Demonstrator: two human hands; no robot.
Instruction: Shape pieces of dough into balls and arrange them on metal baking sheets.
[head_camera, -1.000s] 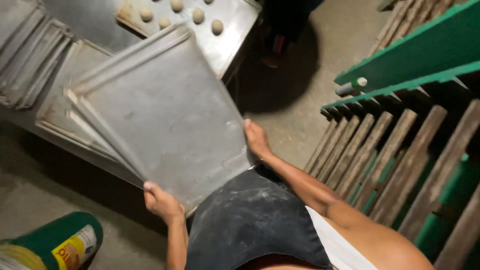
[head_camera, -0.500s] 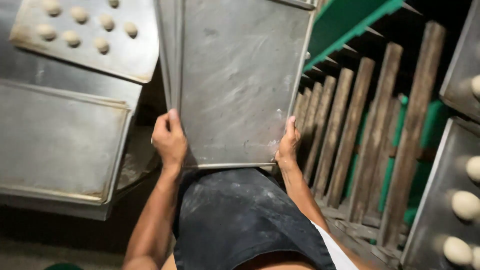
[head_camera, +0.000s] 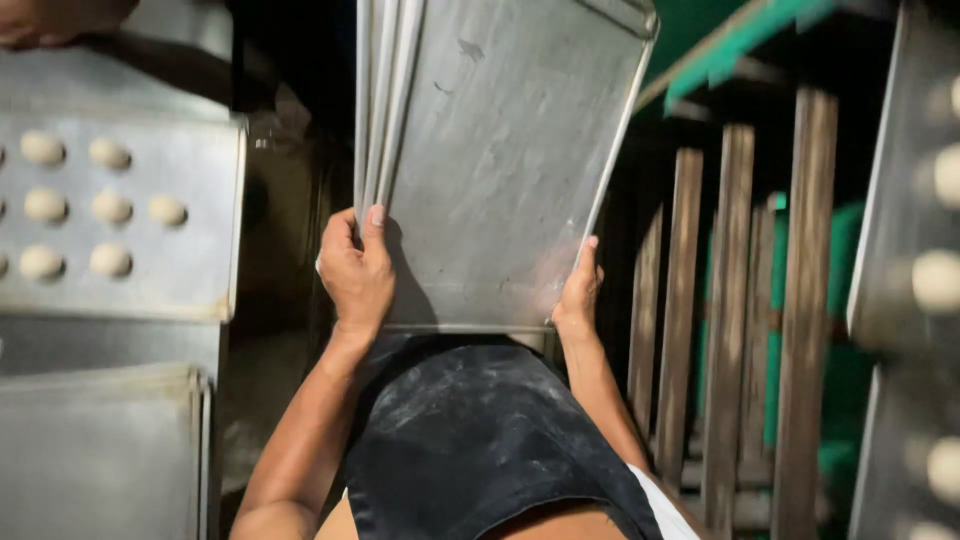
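Head view, looking down: stack of metal baking trays (head_camera: 500, 150) held out in front of the body, above the dark floury apron (head_camera: 470, 440), near edge low and far edge raised toward the top of the frame. Several thin rims visible on the left side, so more than one tray in the stack. Probably stiff and not fragile, rather heavy as a stack, with smooth metal faces likely to slide one over another; best taken at the two near corners, thumbs on top, as done now.

Left hand (head_camera: 355, 270) closed around the near left corner, thumb lying across the top face, fingers wrapped under the rims. Right hand (head_camera: 578, 290) closed on the near right edge, thumb up along the rim, fingers hidden below the stack.

To the left, another tray with pale dough balls (head_camera: 110, 210) in rows, well apart from the hands, and below it a pile of empty trays (head_camera: 100, 450). To the right, wooden rack slats (head_camera: 740, 320) with green frame parts, and a blurred tray with dough pieces (head_camera: 920, 280) at the edge.
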